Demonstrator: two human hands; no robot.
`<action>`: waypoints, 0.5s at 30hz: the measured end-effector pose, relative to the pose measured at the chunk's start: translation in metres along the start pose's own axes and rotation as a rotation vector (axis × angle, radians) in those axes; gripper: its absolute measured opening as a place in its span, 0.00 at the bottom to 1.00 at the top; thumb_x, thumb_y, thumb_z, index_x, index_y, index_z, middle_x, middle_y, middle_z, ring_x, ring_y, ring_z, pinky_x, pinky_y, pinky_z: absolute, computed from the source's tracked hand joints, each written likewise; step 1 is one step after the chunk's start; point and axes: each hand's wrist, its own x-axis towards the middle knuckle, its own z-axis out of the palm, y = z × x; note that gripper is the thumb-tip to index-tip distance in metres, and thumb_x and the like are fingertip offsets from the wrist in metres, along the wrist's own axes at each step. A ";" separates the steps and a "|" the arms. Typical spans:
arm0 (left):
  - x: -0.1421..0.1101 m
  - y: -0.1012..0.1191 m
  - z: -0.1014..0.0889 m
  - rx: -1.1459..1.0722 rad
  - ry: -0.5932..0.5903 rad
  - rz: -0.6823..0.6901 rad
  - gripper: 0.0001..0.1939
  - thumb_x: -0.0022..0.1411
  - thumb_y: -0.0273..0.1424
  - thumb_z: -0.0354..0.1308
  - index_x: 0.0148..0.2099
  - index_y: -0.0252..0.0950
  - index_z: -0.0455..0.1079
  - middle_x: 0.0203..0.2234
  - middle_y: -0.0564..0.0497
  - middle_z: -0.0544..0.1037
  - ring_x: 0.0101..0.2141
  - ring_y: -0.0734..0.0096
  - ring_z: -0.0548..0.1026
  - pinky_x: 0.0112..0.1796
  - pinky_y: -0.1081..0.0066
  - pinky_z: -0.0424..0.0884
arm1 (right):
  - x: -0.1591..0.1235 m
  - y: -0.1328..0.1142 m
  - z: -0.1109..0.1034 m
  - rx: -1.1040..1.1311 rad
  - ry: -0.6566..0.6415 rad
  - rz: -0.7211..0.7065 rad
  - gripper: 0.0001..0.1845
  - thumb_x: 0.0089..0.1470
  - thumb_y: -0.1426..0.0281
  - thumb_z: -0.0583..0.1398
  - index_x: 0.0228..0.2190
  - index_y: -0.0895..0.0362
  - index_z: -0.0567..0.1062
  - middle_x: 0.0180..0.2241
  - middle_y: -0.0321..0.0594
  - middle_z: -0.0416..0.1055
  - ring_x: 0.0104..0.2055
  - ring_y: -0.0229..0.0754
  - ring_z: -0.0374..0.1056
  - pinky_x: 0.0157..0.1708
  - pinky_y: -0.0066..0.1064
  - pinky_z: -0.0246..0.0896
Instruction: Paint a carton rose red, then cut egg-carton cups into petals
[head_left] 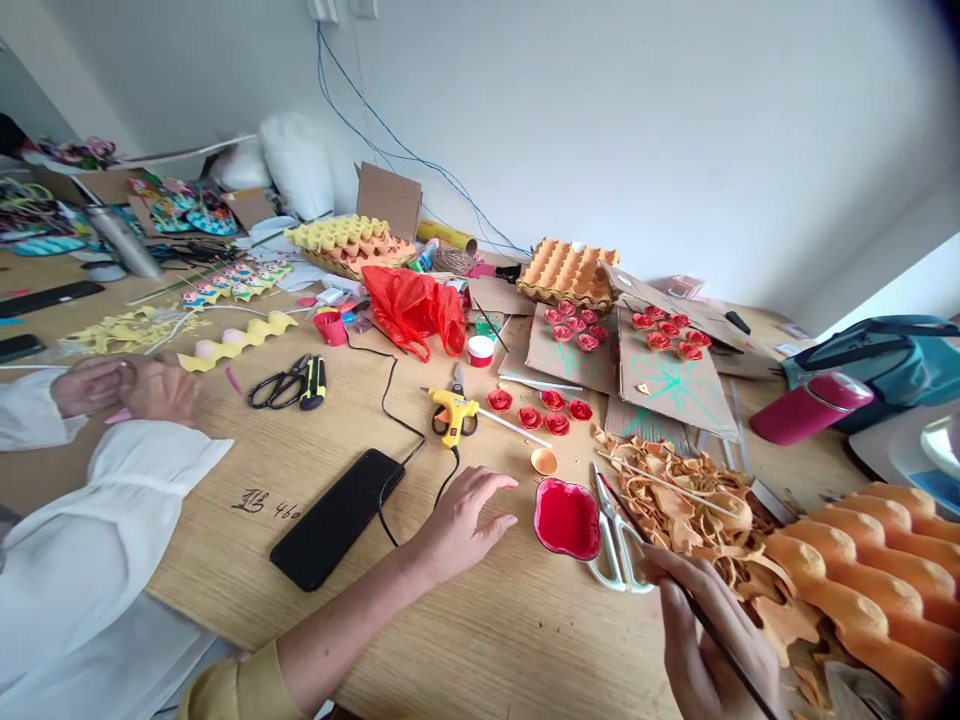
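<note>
My left hand [474, 518] rests over the table with thumb and fingers apart, holding nothing. Just beyond it sits a small orange cup cut from an egg tray [544, 461]. A scalloped dish of red paint [567, 519] stands to its right. In my right hand [709, 635] is a thin dark paintbrush [636, 522], its tip pointing up and left beside the dish. White-handled scissors [621, 560] lie under the brush, close to the dish. Several red painted paper roses [556, 423] lie on the wood behind the cup.
A yellow glue gun [452, 415] with its cord and a black phone [337, 520] lie left of centre. Orange scraps [675, 480] and an egg tray [862, 570] fill the right. Cardboard pieces [667, 380] bear more roses. Another person's hands [161, 388] work at far left.
</note>
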 end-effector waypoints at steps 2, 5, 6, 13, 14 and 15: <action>0.001 0.003 -0.002 0.011 -0.032 -0.007 0.17 0.64 0.29 0.61 0.54 0.40 0.67 0.49 0.46 0.76 0.52 0.59 0.72 0.54 0.58 0.70 | -0.002 0.002 -0.004 -0.014 0.012 -0.058 0.15 0.64 0.69 0.55 0.49 0.55 0.75 0.41 0.44 0.76 0.43 0.46 0.73 0.42 0.35 0.67; 0.006 0.008 -0.005 0.047 -0.073 0.004 0.21 0.63 0.32 0.62 0.57 0.42 0.66 0.51 0.45 0.75 0.53 0.56 0.71 0.55 0.56 0.68 | -0.007 0.003 -0.007 -0.023 -0.019 -0.083 0.16 0.64 0.71 0.54 0.51 0.55 0.74 0.37 0.42 0.75 0.38 0.43 0.73 0.36 0.31 0.67; 0.009 0.011 -0.005 0.064 -0.102 0.022 0.23 0.62 0.33 0.64 0.58 0.42 0.64 0.53 0.45 0.74 0.54 0.56 0.70 0.56 0.55 0.67 | -0.009 0.004 -0.007 -0.013 -0.007 -0.057 0.15 0.64 0.72 0.54 0.50 0.55 0.75 0.34 0.40 0.73 0.34 0.40 0.71 0.32 0.29 0.65; 0.041 0.031 0.016 0.235 -0.381 0.166 0.55 0.46 0.43 0.75 0.70 0.41 0.49 0.67 0.37 0.58 0.67 0.43 0.55 0.64 0.47 0.54 | -0.029 0.011 -0.007 0.004 0.169 0.116 0.05 0.63 0.72 0.57 0.37 0.55 0.75 0.30 0.37 0.70 0.30 0.37 0.68 0.30 0.28 0.62; 0.046 0.033 0.021 0.258 -0.408 0.166 0.58 0.45 0.44 0.75 0.70 0.41 0.47 0.67 0.36 0.57 0.67 0.41 0.53 0.64 0.45 0.53 | -0.033 0.012 -0.009 0.004 0.156 0.128 0.06 0.64 0.71 0.57 0.37 0.55 0.75 0.31 0.38 0.71 0.31 0.39 0.69 0.31 0.29 0.64; 0.050 0.034 0.025 0.277 -0.431 0.162 0.59 0.44 0.44 0.75 0.71 0.41 0.46 0.68 0.36 0.56 0.68 0.40 0.52 0.64 0.44 0.53 | -0.038 0.013 -0.011 0.000 0.136 0.133 0.08 0.65 0.69 0.55 0.40 0.55 0.75 0.33 0.39 0.73 0.34 0.40 0.71 0.34 0.30 0.66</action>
